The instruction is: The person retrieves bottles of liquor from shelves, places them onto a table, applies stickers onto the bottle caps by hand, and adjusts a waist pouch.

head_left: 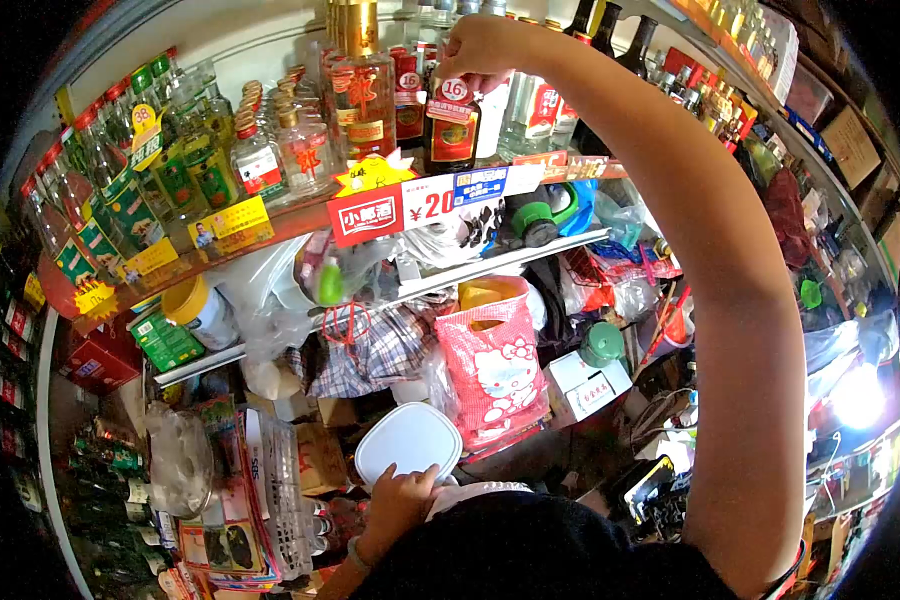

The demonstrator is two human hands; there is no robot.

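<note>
My right hand (485, 52) reaches up to the liquor shelf, its fingers closed around the top of a small dark bottle (452, 135) with a red label and a round "16" tag. The bottle stands upright at the shelf's front, its neck hidden by my fingers. A similar red-labelled bottle (408, 105) is just left of it, beside a clear bottle with a tall gold cap (356, 30). Low in front of me, my left hand (402, 508) has its fingers apart, the tips at the near edge of a white plastic lid (408, 440). Nothing is gripped in it.
Price signs (425, 205) line the shelf edge, with several glass bottles (185, 150) at the left. Below are a pink Hello Kitty bag (492, 365), a checked cloth (370, 350), a green-lidded jar (602, 345) on a white box, and stacked magazines (235, 540). A bright lamp (858, 398) shines at right.
</note>
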